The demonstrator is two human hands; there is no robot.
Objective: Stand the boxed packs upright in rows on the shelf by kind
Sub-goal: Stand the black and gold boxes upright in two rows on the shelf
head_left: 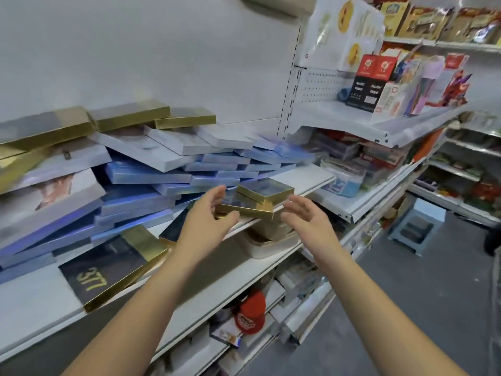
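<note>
Head view: left hand (208, 214) and right hand (305, 217), empty with fingers loosely spread, flank two stacked gold-edged boxes (261, 198) at the front of the shelf (303, 178); blue packs (151, 173) lie flat behind.

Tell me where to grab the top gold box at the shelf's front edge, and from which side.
Take the top gold box by its left and right side walls, coming from the front. It lies flat on a second gold box at the shelf edge, so its underside is covered while its sides stand free. The left hand and right hand, both open, flank the stack.
</note>
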